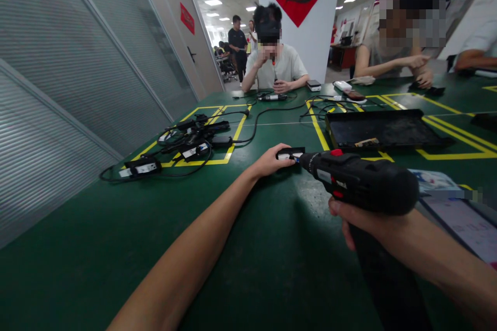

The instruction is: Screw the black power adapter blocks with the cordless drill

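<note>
My right hand (359, 225) is wrapped round the grip of a black electric screwdriver (361, 181) with red buttons, its nose pointing left. The tool's tip meets a small black part with a white label (289, 154) lying on the green table (240, 248). My left hand (271, 161) is closed on that part and pins it down at its left end. Both forearms reach in from the bottom edge.
A pile of black adapters with cables (186, 142) lies in a yellow-taped box at left. A black tray (384, 129) sits at right, papers (458, 212) near my right arm. Two people sit across the table; a glass wall runs along the left.
</note>
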The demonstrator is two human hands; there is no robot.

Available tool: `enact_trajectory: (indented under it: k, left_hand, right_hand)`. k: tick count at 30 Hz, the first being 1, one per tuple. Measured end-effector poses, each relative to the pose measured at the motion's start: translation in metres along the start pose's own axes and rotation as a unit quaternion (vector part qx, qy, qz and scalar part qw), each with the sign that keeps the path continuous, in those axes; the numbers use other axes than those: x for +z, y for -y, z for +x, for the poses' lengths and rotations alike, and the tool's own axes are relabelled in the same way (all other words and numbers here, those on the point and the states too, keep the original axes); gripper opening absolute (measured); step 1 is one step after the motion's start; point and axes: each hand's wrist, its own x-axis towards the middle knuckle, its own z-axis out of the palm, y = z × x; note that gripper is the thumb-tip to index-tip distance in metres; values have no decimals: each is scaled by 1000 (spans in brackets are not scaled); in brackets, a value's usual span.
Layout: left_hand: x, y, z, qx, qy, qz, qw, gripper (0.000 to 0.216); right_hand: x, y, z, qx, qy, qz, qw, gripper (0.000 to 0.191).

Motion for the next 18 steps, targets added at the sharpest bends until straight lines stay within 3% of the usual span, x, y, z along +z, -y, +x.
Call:
enact_trajectory:
  k: [18]
  left_hand:
    - [0,1,1,-7,-1,-7,1000,54]
  right_hand:
    - [6,3,5,7,-17,57,998,13]
